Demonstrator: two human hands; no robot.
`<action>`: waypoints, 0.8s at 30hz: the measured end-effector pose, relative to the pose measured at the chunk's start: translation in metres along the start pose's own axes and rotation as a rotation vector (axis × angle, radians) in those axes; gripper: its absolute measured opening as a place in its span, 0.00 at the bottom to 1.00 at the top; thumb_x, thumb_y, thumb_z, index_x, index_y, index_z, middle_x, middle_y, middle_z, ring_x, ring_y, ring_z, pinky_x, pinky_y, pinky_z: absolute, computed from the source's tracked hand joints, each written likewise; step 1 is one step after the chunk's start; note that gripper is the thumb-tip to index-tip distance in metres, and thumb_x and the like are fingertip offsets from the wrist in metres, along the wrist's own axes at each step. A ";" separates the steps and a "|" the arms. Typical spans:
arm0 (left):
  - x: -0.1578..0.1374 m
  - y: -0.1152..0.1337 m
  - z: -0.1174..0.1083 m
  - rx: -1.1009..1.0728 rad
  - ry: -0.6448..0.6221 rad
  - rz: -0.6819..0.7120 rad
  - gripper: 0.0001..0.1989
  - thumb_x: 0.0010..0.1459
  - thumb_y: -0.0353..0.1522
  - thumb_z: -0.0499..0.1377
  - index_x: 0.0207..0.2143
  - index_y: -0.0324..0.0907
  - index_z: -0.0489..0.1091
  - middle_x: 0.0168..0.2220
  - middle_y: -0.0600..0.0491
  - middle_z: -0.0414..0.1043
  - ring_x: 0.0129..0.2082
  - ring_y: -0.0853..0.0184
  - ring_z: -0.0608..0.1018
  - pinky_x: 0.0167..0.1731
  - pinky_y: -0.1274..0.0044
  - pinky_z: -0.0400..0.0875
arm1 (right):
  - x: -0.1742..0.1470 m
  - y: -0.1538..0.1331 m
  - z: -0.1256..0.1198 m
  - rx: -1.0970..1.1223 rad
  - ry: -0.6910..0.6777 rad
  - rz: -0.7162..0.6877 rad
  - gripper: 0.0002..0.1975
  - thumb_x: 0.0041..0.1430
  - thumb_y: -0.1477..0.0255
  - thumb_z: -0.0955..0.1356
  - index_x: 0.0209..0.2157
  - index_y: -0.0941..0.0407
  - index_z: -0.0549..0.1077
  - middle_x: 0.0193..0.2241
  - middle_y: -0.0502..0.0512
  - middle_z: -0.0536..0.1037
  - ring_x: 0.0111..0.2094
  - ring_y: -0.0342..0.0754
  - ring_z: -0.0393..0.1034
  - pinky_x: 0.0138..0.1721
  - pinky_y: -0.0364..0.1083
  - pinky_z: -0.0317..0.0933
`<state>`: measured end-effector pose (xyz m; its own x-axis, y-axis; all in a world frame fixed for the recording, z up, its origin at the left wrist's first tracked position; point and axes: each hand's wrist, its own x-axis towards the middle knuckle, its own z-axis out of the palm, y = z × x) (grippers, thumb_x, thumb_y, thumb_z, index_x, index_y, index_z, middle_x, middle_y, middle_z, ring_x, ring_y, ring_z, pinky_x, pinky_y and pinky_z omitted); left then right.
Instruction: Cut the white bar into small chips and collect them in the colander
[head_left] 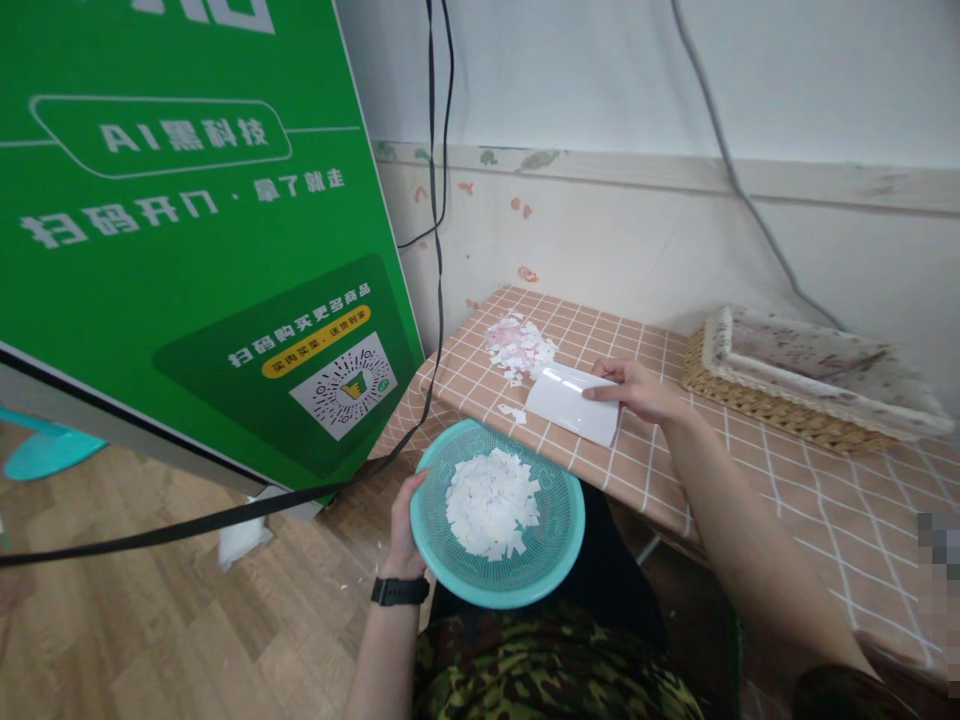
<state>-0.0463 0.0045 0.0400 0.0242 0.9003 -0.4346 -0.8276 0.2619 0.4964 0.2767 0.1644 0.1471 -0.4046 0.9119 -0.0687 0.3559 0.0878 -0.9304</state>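
Observation:
My left hand (406, 530) grips the left rim of a round turquoise plastic colander (559, 540), holding it just below the table edge. White paper scraps (491, 500) are heaped inside it. Over the table, my right hand (630, 388) pinches a glossy white sheet (570, 405) by its right end. The sheet's left edge meets a pile of white and pinkish paper scraps (517, 342) on the tablecloth. A few loose scraps (513, 412) lie near the table's front edge, between sheet and colander.
A lined wicker basket (787, 405) stands on the checked brown tablecloth (817, 510) at right. To the left rises a green cabinet (187, 300) with white lettering. A black cable (439, 290) hangs down and crosses in front of it. A white bag (244, 540) lies on the wooden floor.

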 end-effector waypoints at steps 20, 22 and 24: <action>-0.001 0.001 0.003 -0.021 0.053 0.035 0.10 0.51 0.32 0.58 0.33 0.35 0.74 0.28 0.49 0.78 0.30 0.61 0.79 0.39 0.71 0.71 | 0.001 0.000 0.017 0.147 -0.134 0.022 0.14 0.40 0.66 0.73 0.27 0.57 0.68 0.24 0.49 0.73 0.24 0.42 0.67 0.23 0.42 0.58; -0.001 0.001 0.003 -0.019 0.049 0.039 0.10 0.51 0.33 0.58 0.32 0.35 0.74 0.28 0.49 0.78 0.30 0.61 0.79 0.38 0.71 0.72 | 0.003 0.001 0.018 0.135 -0.048 -0.001 0.14 0.40 0.65 0.73 0.27 0.57 0.67 0.23 0.48 0.72 0.23 0.41 0.66 0.22 0.41 0.56; 0.000 0.001 0.003 -0.025 0.045 0.039 0.10 0.51 0.33 0.58 0.32 0.34 0.74 0.28 0.49 0.78 0.30 0.62 0.78 0.38 0.72 0.72 | 0.006 0.002 0.020 0.114 0.024 -0.020 0.14 0.41 0.65 0.73 0.26 0.57 0.67 0.22 0.48 0.71 0.22 0.41 0.65 0.20 0.41 0.55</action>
<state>-0.0451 0.0055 0.0432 -0.0330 0.8930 -0.4489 -0.8414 0.2175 0.4947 0.2584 0.1617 0.1374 -0.3898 0.9199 -0.0427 0.2493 0.0608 -0.9665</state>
